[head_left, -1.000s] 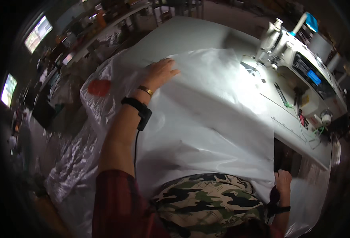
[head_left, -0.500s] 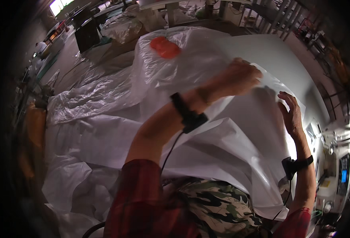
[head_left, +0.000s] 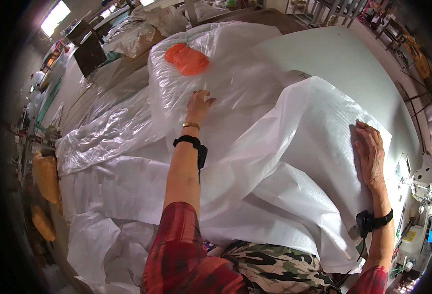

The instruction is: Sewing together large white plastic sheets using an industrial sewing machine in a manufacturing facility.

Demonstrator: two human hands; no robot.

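White woven plastic sheeting spreads over the work table in loose folds. Behind it lies a thinner, clear plastic film, crinkled and shiny. My left hand reaches out over the film with thumb and fingers apart, holding nothing; whether it touches the film I cannot tell. Just beyond it sits a crumpled orange-red plastic bundle on the film. At the right, my right hand rests open with its fingers laid along the edge of the white sheeting.
A white sewing machine with a small lit display stands at the right. The pale tabletop shows at the far right. Yellowish-brown bundles lie at the left edge. Dark box-like furniture stands at the far left.
My left hand has moved left, from above the white sheeting to the film near the orange-red bundle. My right hand has lowered slightly onto the sheeting, which now has a raised fold.
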